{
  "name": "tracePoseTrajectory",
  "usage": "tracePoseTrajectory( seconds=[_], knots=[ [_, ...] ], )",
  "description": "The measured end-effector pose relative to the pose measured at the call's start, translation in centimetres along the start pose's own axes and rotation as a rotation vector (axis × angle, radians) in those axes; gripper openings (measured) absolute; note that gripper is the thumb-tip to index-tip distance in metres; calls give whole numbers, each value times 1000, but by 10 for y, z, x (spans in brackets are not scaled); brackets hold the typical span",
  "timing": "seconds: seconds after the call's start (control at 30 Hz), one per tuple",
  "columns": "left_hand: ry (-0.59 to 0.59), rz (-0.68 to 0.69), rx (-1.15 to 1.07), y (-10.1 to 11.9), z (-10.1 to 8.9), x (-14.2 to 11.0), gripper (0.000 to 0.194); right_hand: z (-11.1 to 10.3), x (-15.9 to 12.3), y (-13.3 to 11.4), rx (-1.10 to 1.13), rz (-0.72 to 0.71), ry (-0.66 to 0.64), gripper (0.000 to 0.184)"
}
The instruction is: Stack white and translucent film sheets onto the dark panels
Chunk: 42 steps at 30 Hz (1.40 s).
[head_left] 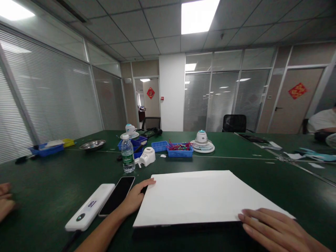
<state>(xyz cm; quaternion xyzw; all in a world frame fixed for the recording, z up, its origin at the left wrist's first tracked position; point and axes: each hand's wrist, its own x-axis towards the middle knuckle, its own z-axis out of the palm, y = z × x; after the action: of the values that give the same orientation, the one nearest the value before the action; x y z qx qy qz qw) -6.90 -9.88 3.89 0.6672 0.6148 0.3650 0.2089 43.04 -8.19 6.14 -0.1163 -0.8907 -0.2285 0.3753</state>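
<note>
A large white board (199,196) lies flat on the green table (52,182) right in front of me. My left hand (135,197) rests at the board's left edge, fingers stretched out and touching it, nothing held. My right hand (273,225) lies flat with fingers spread on the board's near right corner. Just left of my left hand sit a black phone (117,195) and a white power bank (90,206) marked 18.
Behind the board stand a water bottle (127,154), a white fan part (147,156), blue trays (180,149) of coloured bits, two small fans (202,141) and a metal bowl (92,144). Another person's hand (5,201) shows at far left; a seated person (324,122) at far right.
</note>
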Motion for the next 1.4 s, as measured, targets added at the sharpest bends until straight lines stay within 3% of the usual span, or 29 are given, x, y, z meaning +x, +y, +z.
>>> tracePoseTrajectory(
  seconds=[0.17,0.43,0.53,0.67,0.83,1.03,1.27,1.4],
  knots=[
    [-38,100,3,5,6,-3,47,-6,-6,20,-41,79,28,47],
    [-13,140,92,14,7,-3,47,8,-11,42,-127,-58,9,34],
    [0,147,112,17,6,-4,47,11,-5,40,-178,-149,30,37],
    [21,155,130,20,5,-8,46,13,-5,34,-170,-55,47,31],
    [43,158,147,25,4,-13,43,11,-10,33,-251,-95,33,31],
    [47,142,162,28,7,-12,50,6,8,22,-214,56,62,25],
    [102,84,217,17,7,-8,63,-24,40,26,-341,87,51,17],
    [101,45,252,12,6,-8,65,-55,46,31,-474,204,-110,28]
  ],
)
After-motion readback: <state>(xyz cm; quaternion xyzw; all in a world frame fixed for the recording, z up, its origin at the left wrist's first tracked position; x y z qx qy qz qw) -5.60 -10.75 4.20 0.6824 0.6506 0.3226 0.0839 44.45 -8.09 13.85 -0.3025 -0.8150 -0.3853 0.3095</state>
